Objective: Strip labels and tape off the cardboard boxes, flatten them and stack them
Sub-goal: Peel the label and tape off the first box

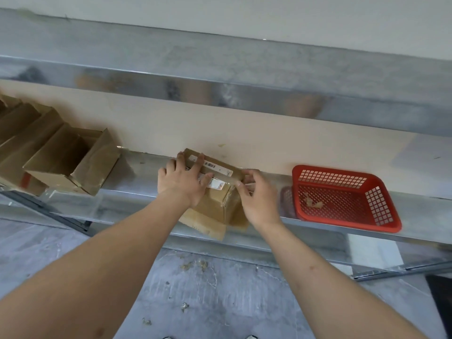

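Observation:
A small brown cardboard box [220, 204] stands on the metal shelf [137, 187] in the middle of the view, one flap hanging over the front edge. White barcode labels [215, 166] and clear tape run across its top. My left hand [182, 181] lies flat on the top with spread fingers, covering part of the labels. My right hand [256, 194] is at the box's right top corner, its curled fingertips pinching at the tape or label edge there.
A red plastic mesh basket [381, 216] sits on the shelf to the right, with a few paper scraps inside. Several open brown boxes [56, 162] crowd the shelf's left end. A beige wall panel stands behind. Grey floor with scraps lies below.

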A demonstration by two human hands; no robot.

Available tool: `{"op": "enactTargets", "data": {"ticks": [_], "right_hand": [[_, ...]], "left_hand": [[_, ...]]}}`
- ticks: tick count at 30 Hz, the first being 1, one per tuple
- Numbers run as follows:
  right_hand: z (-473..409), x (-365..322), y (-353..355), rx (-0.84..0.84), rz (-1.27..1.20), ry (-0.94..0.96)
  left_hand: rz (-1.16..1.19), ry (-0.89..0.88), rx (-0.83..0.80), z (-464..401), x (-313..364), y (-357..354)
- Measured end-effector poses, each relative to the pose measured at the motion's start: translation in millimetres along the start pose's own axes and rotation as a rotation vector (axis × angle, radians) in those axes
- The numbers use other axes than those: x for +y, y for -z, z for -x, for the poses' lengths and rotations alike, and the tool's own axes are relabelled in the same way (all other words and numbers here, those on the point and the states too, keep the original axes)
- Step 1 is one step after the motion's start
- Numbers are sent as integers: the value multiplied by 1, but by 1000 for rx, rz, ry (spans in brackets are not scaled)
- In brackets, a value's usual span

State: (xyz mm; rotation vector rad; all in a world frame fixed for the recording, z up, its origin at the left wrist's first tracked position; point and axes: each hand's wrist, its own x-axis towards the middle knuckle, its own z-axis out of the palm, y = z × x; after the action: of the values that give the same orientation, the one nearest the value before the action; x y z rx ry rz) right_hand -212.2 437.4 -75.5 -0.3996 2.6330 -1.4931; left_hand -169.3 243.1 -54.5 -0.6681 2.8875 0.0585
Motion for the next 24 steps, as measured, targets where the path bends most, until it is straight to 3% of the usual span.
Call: {"op": "enactTargets", "data": {"ticks": [4,12,20,24], "right_hand": [[8,1,-11,-52,-215,-154],[4,1,-15,80,-274,-176],[-12,-8,-2,-21,67,-63],[-32,-33,11,-212,524,98]], "left_hand": [[-44,94,-15,-2,16,0],[-30,76,-6,-5,12,-3],[30,57,101,-11,14,-17],[39,38,103,-13,13,-19]]}}
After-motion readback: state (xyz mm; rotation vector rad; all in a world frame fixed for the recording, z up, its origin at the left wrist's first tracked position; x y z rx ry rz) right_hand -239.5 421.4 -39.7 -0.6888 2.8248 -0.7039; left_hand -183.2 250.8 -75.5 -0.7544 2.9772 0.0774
